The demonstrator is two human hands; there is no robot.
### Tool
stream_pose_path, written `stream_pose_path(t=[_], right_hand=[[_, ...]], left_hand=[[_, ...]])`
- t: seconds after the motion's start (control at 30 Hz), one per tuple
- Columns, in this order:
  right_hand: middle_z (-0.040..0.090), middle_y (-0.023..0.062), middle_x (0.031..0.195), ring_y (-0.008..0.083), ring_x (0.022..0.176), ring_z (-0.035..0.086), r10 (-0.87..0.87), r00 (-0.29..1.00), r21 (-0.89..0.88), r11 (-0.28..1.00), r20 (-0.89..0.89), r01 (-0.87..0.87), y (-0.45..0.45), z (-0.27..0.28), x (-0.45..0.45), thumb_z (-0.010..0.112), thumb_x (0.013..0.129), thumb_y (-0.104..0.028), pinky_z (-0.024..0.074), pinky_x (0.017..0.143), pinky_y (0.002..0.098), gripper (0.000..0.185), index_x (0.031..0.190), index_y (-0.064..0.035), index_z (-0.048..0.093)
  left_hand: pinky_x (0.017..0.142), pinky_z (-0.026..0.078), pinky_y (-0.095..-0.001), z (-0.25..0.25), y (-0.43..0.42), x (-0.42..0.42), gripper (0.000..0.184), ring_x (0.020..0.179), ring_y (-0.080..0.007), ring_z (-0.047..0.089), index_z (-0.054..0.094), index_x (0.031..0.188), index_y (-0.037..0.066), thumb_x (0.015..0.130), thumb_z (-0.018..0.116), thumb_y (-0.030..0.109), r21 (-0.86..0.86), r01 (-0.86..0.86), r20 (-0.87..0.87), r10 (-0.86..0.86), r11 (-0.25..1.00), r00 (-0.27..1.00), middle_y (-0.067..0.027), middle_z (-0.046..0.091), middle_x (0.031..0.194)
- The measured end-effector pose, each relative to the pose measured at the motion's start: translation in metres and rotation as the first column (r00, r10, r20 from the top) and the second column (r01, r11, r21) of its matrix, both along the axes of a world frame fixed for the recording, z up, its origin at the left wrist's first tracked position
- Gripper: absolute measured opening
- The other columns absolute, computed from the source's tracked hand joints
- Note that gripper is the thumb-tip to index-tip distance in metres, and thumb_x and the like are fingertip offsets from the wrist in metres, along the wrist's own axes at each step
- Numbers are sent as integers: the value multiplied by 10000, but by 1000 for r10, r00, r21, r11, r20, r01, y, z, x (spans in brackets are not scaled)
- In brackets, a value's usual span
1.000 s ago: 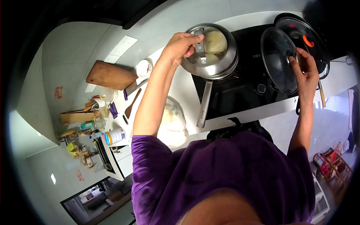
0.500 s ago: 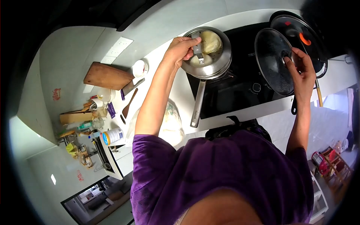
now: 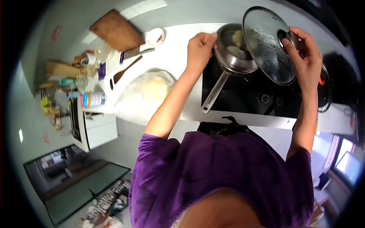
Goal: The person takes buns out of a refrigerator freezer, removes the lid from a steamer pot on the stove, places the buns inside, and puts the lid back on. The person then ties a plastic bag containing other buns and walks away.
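My right hand (image 3: 304, 53) grips the black knob of a glass lid (image 3: 266, 47), which is tilted up and beaded with water. The lid is held above the hob, beside a steel saucepan (image 3: 241, 65) with a long handle. Inside the pan sits a pale, rounded piece of food (image 3: 238, 38), partly seen, with another pale piece lower down. My left hand (image 3: 200, 51) is just left of the pan's rim, its fingers curled together and nothing visible in them. I cannot tell whether its fingertips touch the rim.
The black hob (image 3: 247, 98) lies under the pan. A clear plastic bag (image 3: 146, 93) with pale contents, a wooden spatula (image 3: 127, 72), a knife (image 3: 138, 52), a white bowl (image 3: 155, 36), a cutting board (image 3: 117, 31) and a tin (image 3: 94, 99) stand to the left. Another lidded pan (image 3: 324, 89) is at right.
My left hand has let go of the metal handle piece in the pan and moved left of it. My right hand has brought the lid nearer the pan. The view has shifted.
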State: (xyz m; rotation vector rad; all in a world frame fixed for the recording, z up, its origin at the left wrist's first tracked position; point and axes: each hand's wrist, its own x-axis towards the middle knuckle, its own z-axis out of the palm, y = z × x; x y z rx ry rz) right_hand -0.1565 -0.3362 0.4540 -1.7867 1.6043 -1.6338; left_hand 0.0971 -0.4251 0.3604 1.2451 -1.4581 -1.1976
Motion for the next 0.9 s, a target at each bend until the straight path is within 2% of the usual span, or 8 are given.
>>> stream_pose_path(t=[0.07,0.1,0.13,0.2,0.37,0.5,0.6,0.9], right_hand=[[593,-7,857,58,683,460,78,986,9,997,-145,-77,-20,15,30,755,788,-109,376,602,189,291,1059,-50,669],[598,3,854,71,685,479,113,970,9,994,-216,-113,-30,21,47,752,790,-132,395,607,205,290,1055,-52,664],[602,-37,954,28,732,461,174,953,17,984,-246,-175,-39,27,68,738,822,-98,352,618,179,298,1104,-49,656],[600,-28,938,27,717,458,302,912,64,953,-276,-296,-70,25,101,740,811,-108,359,605,181,304,1096,-48,654],[604,14,878,81,678,535,534,763,247,845,-364,-474,-135,4,203,718,825,-193,419,601,240,297,1063,-34,639],[620,67,859,175,735,597,579,682,405,811,-447,-423,-203,-65,267,706,810,-261,474,684,321,331,1042,-40,620],[637,105,927,261,850,625,588,660,474,797,-468,-374,-250,-129,300,704,782,-313,499,779,383,362,1034,-68,615],[617,179,1082,339,1008,612,529,609,535,822,-591,-196,-367,-243,374,689,786,-317,496,879,420,434,1168,-136,590]], left_hand=[[494,365,-210,-2,37,35,240,532,-57,459,642,890,1,942,583,227,19,-64,-21,65,998,998,-20,594,710],[454,325,-232,-14,54,51,295,480,-51,416,584,732,18,925,623,239,-9,-144,-67,143,990,987,23,508,562],[458,326,-230,-28,70,70,294,487,-46,409,573,724,22,924,623,231,23,-164,-62,165,986,984,29,495,561],[465,330,-225,-42,110,103,267,504,-39,411,576,740,27,922,622,217,125,-220,-43,227,967,973,29,516,588],[475,364,-223,-96,211,174,219,513,-51,450,600,797,31,919,622,210,403,-143,-114,205,904,972,8,564,638],[474,401,-234,-134,281,208,242,514,-75,491,610,798,19,914,625,231,688,-91,-193,302,720,934,-23,596,678],[467,414,-244,-183,328,226,273,512,-100,528,625,822,1,916,619,257,680,-294,61,348,672,936,-36,613,664],[389,402,-259,-266,404,269,323,434,-125,543,633,873,-31,881,638,292,835,-475,198,653,278,731,-85,646,648]])
